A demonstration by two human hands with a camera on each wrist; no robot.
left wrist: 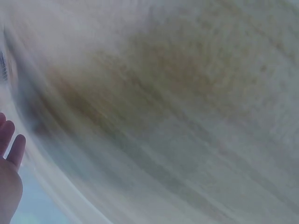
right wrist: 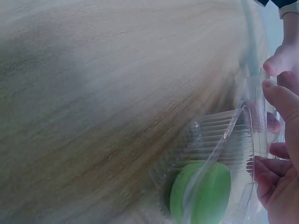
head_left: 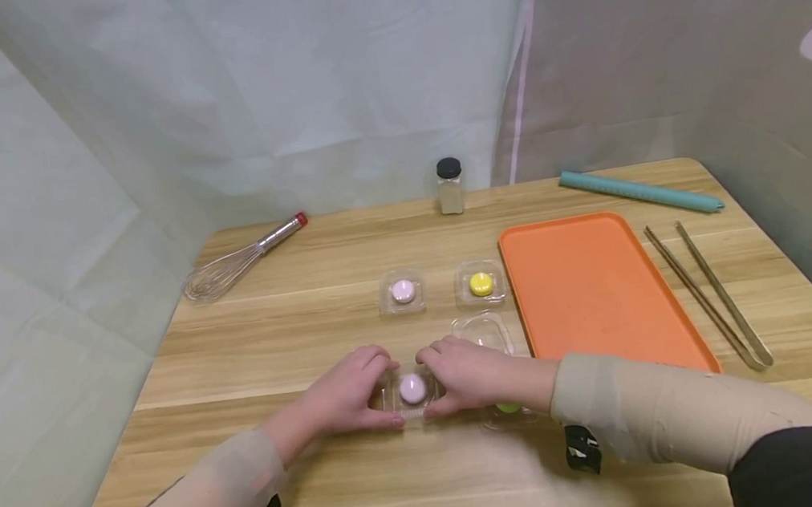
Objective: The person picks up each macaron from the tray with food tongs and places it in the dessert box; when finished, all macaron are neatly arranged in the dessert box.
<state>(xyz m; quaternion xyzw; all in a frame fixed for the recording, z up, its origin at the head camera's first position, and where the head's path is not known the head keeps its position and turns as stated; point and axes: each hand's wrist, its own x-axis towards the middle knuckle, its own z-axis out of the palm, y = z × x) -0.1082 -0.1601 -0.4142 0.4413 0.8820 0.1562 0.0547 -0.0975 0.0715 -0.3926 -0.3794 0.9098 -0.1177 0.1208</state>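
A small clear plastic box [head_left: 411, 414] with a pale lilac macaron [head_left: 413, 388] inside sits on the table between both hands. My left hand [head_left: 351, 389] grips its left side, thumb at the front and fingers at the back. From the other side my right hand [head_left: 466, 373] holds it the same way. Under the right forearm lies a second clear box with its lid [head_left: 482, 326] raised, holding a green macaron [right wrist: 201, 193] that is partly hidden in the head view. In the left wrist view only a few fingers [left wrist: 17, 150] show at the edge.
Behind the hands stand two clear boxes, one with a lilac macaron [head_left: 403, 291], one with a yellow macaron [head_left: 481, 284]. An orange tray [head_left: 591, 294] and metal tongs [head_left: 717, 291] lie right. Farther back are a whisk [head_left: 247, 259], a black-capped jar [head_left: 450, 189] and a teal stick-like object [head_left: 640, 191].
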